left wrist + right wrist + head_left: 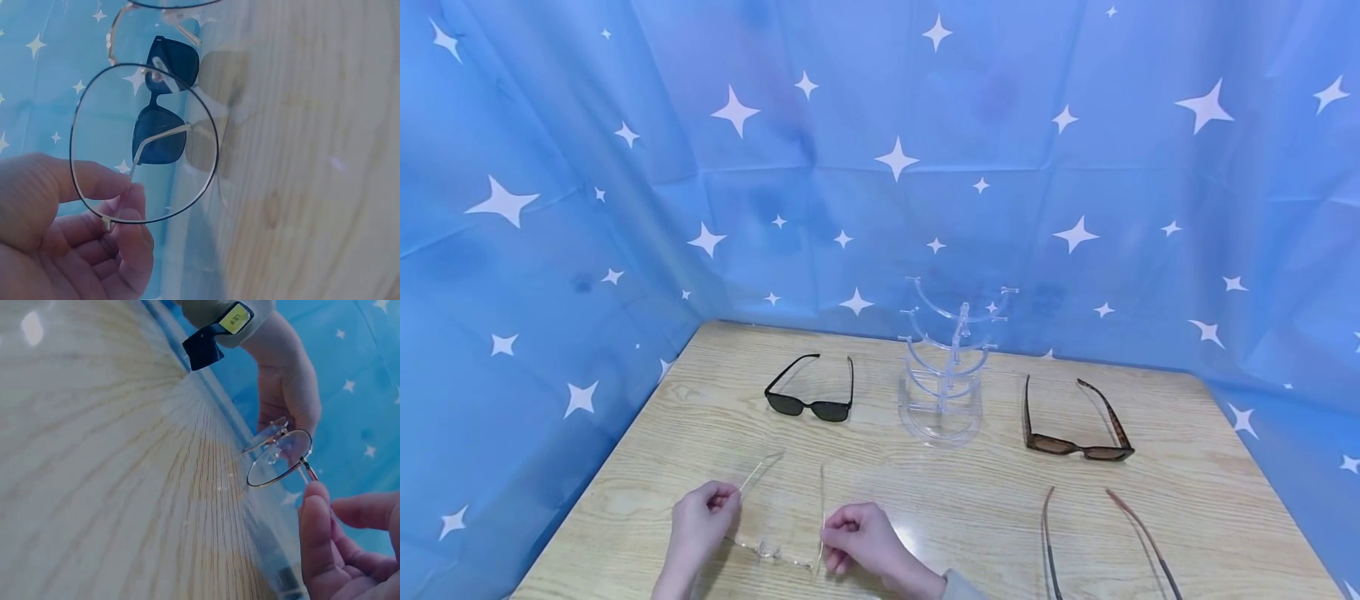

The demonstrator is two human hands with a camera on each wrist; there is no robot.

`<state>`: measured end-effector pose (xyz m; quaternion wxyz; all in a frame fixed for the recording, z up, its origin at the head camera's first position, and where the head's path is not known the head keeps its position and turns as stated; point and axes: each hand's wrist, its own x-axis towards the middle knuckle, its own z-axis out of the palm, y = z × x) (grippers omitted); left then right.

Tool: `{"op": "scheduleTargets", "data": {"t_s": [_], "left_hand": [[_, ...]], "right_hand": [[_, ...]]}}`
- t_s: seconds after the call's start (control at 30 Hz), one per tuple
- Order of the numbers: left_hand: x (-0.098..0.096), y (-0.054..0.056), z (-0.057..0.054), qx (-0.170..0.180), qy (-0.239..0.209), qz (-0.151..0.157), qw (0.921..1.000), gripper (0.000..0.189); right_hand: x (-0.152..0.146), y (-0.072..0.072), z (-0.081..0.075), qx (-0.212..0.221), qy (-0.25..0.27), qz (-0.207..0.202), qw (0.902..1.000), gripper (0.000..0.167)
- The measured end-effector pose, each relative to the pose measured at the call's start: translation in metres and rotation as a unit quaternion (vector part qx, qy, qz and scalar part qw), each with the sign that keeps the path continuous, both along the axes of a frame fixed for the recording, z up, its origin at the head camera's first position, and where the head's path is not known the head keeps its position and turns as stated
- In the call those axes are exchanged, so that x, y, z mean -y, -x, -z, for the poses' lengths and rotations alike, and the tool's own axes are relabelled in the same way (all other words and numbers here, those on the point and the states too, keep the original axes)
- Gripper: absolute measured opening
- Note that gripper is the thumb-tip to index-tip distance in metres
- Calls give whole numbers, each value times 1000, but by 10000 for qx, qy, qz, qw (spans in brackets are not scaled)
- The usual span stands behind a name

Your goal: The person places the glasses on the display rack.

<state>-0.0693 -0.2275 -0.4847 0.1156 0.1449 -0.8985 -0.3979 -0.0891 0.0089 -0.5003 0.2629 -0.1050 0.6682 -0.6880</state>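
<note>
Both hands hold one pair of thin-framed clear eyeglasses (765,550), its temples unfolded and pointing away from me. My left hand (702,527) pinches the left temple between thumb and fingers. The right temple is pinched by my right hand (868,542). In the left wrist view, a round lens with a dark rim (215,156) stands in front of the left fingers (134,206), and dark sunglasses show through it. The right wrist view has the gold-toned eyeglasses (278,459) beyond the right fingertips (317,494), with the left hand behind them.
Black sunglasses (808,407) lie at the back left. A clear tiered display stand (942,400) rises at the back middle of the wooden table (647,467). Brown sunglasses (1078,448) sit at the right. Nearer, the temples of another pair of glasses (1138,525) enter at the bottom edge.
</note>
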Motion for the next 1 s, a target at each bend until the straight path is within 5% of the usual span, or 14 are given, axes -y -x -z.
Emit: {"op": "scheduleTargets", "data": {"t_s": [0.27,0.57,1.0], "left_hand": [[1,-3,-5,77,-152,-18,9999,4],[-2,-3,-6,394,-662,39,9970,6],[-18,-4,-7,674,-2156,410,9733,12]], "right_hand": [[0,-2,-2,479,165,-146,9986,12],[-15,-1,-10,549,372,-261,9975,15],[-44,4,-16,593,708,-357,9951,11]]}}
